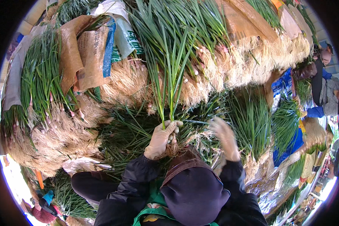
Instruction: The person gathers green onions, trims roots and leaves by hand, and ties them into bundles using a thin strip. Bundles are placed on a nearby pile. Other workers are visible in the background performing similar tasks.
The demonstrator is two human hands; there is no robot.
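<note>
My left hand [161,139], in a pale glove, is closed round the lower stems of a few long-leaved green garlic plants [172,96]; their leaves point away from me and their brown roots hang below the fist. To the right, my gloved right hand [224,138] is blurred, with its fingers apart and nothing seen in it. Loose green leaves [127,130] lie under and around both hands. Between the hands and to the right is a tangle of pale roots and stems [207,138].
Beyond the hands lie long heaps of plants with pale roots [243,62], partly under woven sacks [91,53]. On the right stands an upright bunch of green plants [252,124] near blue sheeting [289,149]. Other people are at the right edge [329,90] and lower left [43,209].
</note>
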